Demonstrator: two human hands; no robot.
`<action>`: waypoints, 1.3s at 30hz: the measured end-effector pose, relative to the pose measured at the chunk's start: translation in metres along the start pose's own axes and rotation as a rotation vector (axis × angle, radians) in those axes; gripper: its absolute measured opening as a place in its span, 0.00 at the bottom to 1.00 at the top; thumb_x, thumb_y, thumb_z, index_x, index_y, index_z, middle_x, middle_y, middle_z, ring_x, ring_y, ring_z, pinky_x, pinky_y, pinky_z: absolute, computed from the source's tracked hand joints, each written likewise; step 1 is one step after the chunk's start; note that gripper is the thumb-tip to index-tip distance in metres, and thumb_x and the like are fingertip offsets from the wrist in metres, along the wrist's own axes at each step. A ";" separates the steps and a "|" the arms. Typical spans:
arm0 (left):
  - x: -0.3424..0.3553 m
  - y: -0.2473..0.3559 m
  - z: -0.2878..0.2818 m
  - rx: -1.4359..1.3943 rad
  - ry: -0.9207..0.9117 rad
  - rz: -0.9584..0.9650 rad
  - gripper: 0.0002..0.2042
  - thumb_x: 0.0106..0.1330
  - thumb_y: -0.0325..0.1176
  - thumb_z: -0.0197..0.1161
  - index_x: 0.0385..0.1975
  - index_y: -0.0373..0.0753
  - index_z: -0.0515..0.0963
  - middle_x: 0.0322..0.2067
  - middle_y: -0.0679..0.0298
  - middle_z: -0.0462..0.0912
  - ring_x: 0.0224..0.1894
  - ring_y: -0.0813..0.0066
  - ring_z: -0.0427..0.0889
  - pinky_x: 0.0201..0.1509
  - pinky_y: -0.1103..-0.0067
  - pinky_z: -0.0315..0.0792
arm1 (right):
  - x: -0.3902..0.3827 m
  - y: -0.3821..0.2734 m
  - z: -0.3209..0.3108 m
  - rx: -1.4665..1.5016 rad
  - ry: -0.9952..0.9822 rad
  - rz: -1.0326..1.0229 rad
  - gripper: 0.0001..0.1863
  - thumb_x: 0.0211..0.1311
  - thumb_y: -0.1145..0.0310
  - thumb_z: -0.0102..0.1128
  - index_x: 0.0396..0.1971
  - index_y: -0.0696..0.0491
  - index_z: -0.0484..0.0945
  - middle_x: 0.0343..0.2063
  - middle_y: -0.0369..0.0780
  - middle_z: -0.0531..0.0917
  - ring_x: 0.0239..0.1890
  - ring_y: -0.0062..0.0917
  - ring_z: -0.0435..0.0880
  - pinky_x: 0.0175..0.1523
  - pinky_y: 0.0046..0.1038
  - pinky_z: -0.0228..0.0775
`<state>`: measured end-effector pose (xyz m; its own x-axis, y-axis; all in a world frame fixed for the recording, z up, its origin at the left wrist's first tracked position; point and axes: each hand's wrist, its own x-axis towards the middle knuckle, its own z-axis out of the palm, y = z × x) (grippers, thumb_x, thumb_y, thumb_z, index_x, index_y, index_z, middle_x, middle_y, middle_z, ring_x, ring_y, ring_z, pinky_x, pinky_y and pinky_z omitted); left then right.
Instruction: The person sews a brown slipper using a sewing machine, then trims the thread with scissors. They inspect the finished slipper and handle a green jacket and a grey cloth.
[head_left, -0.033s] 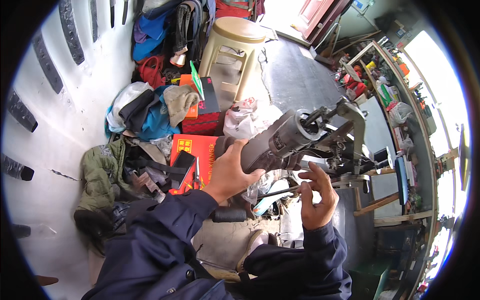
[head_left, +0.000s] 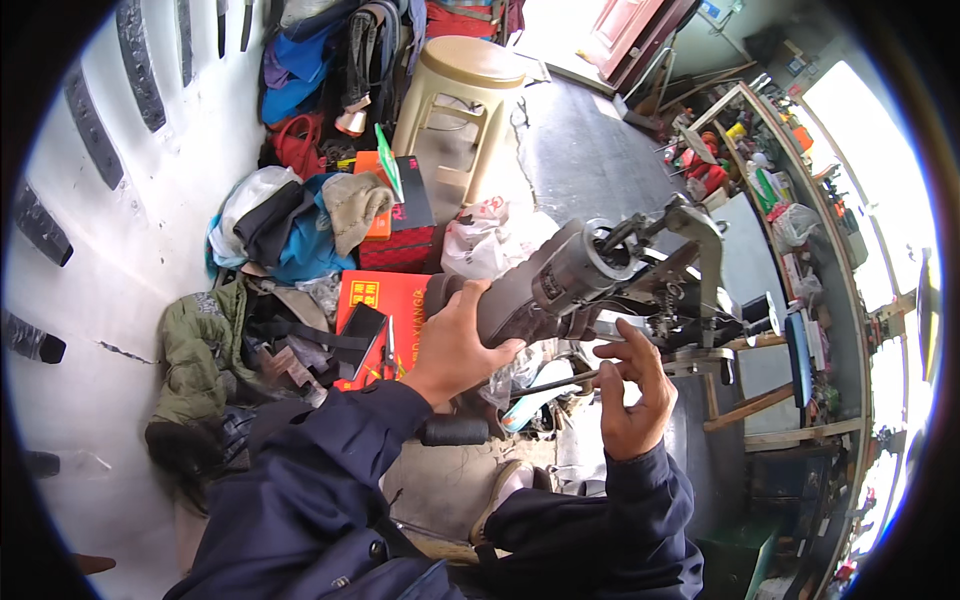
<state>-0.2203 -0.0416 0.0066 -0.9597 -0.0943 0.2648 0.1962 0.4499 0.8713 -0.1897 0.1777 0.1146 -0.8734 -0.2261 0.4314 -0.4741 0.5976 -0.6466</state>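
A worn grey machine (head_left: 535, 295) with a round head, a coil spring and a metal arm stands before me; it looks like a cobbler's sewing machine. My left hand (head_left: 450, 355) is wrapped about its grey body, thumb below and fingers over the top. Something dark brown (head_left: 440, 292) shows behind those fingers, its kind unclear. Beside the machine's lower parts is my right hand (head_left: 637, 405), forefinger raised near a silver part (head_left: 607, 325). Its thumb and other fingers are curled together by a thin dark rod (head_left: 560, 385); what they pinch is too small to make out.
Below lie a dark thread spool (head_left: 455, 431) and a pale blue insole-shaped piece (head_left: 540, 395). Leftward are a red box (head_left: 405, 300), scissors (head_left: 389, 345) and heaped clothes (head_left: 205, 345). A beige stool (head_left: 470, 65) stands beyond; a cluttered glass-sided cabinet (head_left: 835, 290) lines the right.
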 end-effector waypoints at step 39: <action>0.006 -0.003 0.010 0.142 -0.011 0.220 0.34 0.52 0.33 0.78 0.60 0.44 0.68 0.48 0.52 0.79 0.49 0.49 0.82 0.52 0.63 0.78 | -0.179 0.105 0.211 0.224 -0.618 0.432 0.25 0.58 0.65 0.65 0.56 0.55 0.79 0.47 0.50 0.85 0.47 0.46 0.85 0.53 0.42 0.78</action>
<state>-0.2283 -0.0347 0.0010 -0.8992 0.0288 0.4366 0.3711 0.5789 0.7261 -0.1064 0.1191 -0.1632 -0.8581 -0.4354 -0.2722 -0.0326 0.5753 -0.8173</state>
